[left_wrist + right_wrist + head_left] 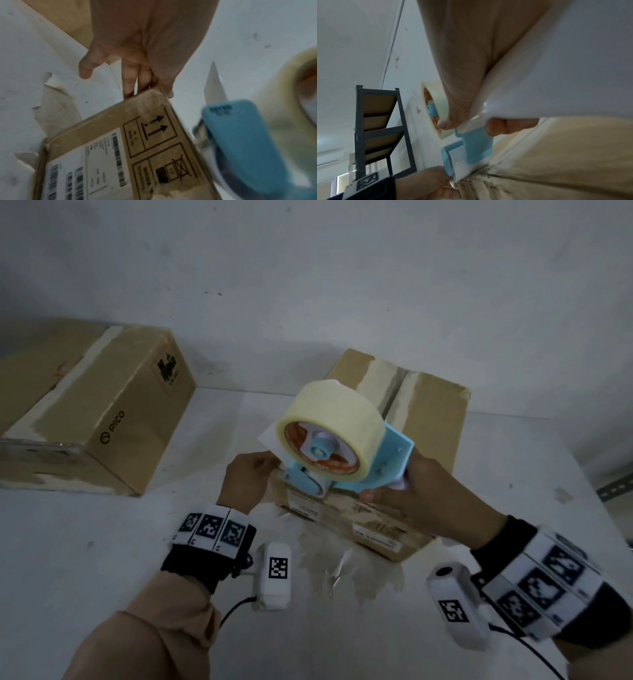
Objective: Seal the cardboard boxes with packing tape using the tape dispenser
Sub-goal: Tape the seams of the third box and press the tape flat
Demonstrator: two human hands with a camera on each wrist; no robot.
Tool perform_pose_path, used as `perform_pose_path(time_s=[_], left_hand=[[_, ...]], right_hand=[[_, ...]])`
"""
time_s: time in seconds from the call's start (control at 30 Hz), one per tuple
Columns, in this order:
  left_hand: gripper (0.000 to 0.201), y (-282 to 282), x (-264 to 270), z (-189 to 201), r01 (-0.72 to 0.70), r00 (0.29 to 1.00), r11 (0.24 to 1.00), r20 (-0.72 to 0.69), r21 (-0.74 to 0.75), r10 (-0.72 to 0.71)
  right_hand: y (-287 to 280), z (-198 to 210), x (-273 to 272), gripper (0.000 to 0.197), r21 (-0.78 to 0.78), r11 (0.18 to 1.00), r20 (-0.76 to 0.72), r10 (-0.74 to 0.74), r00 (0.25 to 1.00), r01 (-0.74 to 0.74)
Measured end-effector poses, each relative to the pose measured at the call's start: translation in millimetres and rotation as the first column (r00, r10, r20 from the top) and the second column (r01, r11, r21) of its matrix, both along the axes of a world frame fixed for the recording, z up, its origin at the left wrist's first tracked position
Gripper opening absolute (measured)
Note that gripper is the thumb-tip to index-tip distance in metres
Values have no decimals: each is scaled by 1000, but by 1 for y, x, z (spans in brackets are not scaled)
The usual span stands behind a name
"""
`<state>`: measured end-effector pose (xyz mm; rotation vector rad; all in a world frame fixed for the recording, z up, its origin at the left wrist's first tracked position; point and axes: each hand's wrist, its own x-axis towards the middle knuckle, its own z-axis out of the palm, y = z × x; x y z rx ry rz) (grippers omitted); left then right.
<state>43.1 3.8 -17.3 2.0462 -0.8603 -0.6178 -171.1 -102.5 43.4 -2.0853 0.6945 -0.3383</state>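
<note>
Fingers (498, 127) of your right hand (416, 494) curl around the white handle of the blue tape dispenser (346, 460), gripping it. Its pale roll of tape (329, 412) sits on top. The dispenser's front end rests at the near top edge of a cardboard box (428, 419) on the white tabletop (102, 542). Your left hand (245, 474) holds the loose tape end just beside the dispenser's front, with straight fingers (128, 82) lying against the box's corner. A second box (113, 405), already taped, stands well apart to the left.
</note>
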Motion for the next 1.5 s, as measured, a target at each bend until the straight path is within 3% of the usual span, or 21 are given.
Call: perform_pose_path(time_s=[0.27,0.4,0.53,0.67,0.83,1.07,1.23,1.33,1.43,1.5], left_hand=[[39,-3,0,-8,-110,989,993,-100,-33,106],[41,-4,-1,-7,-117,992,993,-45,-5,116],[38,-4,-2,-7,-127,992,992,-25,3,127],[43,-4,-2,-6,-128,992,992,-8,10,128],[43,-4,-7,-3,-140,990,990,27,31,139],[46,-4,-8,0,-166,986,986,-2,15,166],[42,-5,-12,3,-157,987,987,24,18,157],[43,-4,-12,4,-146,989,989,36,29,145],[45,-4,-12,5,-125,990,991,77,54,121],[45,-4,-13,5,-112,990,992,93,53,107]], right_hand=[[-3,1,-92,39,2,997,-67,-75,995,75],[-4,0,-125,41,-15,993,-73,-118,990,117],[-2,3,-155,60,2,991,-88,-136,987,137],[-1,-1,-179,52,20,989,-50,-148,988,150],[0,-16,-187,31,27,986,-41,-165,985,166],[-1,-15,-192,40,16,986,-12,-168,986,168],[-1,-4,-192,66,2,988,-22,-156,988,156],[1,4,-192,61,25,987,0,-160,987,160],[1,10,-190,67,-14,990,-30,-142,989,142],[0,16,-188,57,-39,991,-35,-131,991,130]])
